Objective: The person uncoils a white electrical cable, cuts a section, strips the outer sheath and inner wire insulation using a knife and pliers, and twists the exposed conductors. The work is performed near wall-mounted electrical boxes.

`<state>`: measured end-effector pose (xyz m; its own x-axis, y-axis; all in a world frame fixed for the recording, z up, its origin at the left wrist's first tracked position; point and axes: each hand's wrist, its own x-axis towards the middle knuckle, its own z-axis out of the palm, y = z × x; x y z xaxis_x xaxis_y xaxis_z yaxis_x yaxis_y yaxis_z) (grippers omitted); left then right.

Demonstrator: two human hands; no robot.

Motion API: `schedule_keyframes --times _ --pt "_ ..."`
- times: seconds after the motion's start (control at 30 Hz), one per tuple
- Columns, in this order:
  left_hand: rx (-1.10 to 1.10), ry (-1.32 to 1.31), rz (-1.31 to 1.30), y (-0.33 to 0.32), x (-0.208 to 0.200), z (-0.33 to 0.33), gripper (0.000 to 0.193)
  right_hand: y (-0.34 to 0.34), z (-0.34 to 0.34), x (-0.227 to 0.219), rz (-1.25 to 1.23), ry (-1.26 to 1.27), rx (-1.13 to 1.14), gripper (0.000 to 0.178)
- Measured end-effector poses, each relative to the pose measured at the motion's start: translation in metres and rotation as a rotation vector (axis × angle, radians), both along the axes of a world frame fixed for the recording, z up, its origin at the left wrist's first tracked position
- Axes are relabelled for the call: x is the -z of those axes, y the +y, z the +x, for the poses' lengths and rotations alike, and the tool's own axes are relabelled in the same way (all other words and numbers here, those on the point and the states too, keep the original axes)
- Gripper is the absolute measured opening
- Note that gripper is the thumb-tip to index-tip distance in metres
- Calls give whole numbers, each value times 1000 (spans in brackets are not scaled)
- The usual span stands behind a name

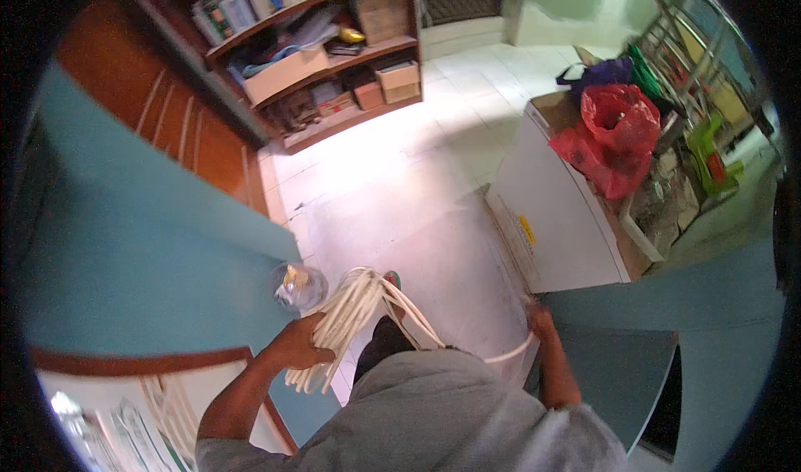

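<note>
A thick coil of cream-white cable [355, 309] hangs in front of my body, bent over in a bundle of many loops. My left hand [302, 343] is closed around the coil's left side. A single length of cable leaves the bundle, passes across the front of my grey shirt and reaches my right hand [541, 320], which is held out to the right beside the white cabinet. The fingers there look closed on the cable; its end is not visible. Beyond my left hand stands a clear round plastic container [300, 287] with something yellowish inside.
A white cabinet [555, 213] stands at right, topped by a red plastic bag [613, 130] and clutter. Metal ladder-like frames [688, 47] lean behind it. A wooden bookshelf [355, 59] is at the far left, near a brown door [158, 113]. Blue walls [158, 247] flank me.
</note>
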<state>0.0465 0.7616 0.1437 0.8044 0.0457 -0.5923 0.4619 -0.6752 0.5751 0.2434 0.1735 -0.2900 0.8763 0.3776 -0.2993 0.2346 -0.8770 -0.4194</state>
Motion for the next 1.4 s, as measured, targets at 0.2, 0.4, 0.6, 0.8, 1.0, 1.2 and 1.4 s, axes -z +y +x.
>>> schedule_keyframes --times 0.2,0.4,0.6,0.8,1.0,1.2,1.4 --pt "-266 -33 -326 91 45 91 54 203 150 -162 417 -113 277 39" --pt "-370 -19 -380 150 36 228 53 298 237 -351 1037 260 532 30" --pt "-167 -41 -119 189 38 386 47 334 353 -375 1256 28 432 31" --pt "-76 -51 -116 223 54 512 56 362 506 -380 810 -250 724 48" --pt "15 -48 -179 217 34 655 59 385 599 -386 777 -118 656 39" --pt "195 -3 -161 228 84 817 61 352 679 -382 672 -304 817 43" --pt "470 -117 -92 211 130 1005 57 358 732 -419 1212 -279 1139 20"
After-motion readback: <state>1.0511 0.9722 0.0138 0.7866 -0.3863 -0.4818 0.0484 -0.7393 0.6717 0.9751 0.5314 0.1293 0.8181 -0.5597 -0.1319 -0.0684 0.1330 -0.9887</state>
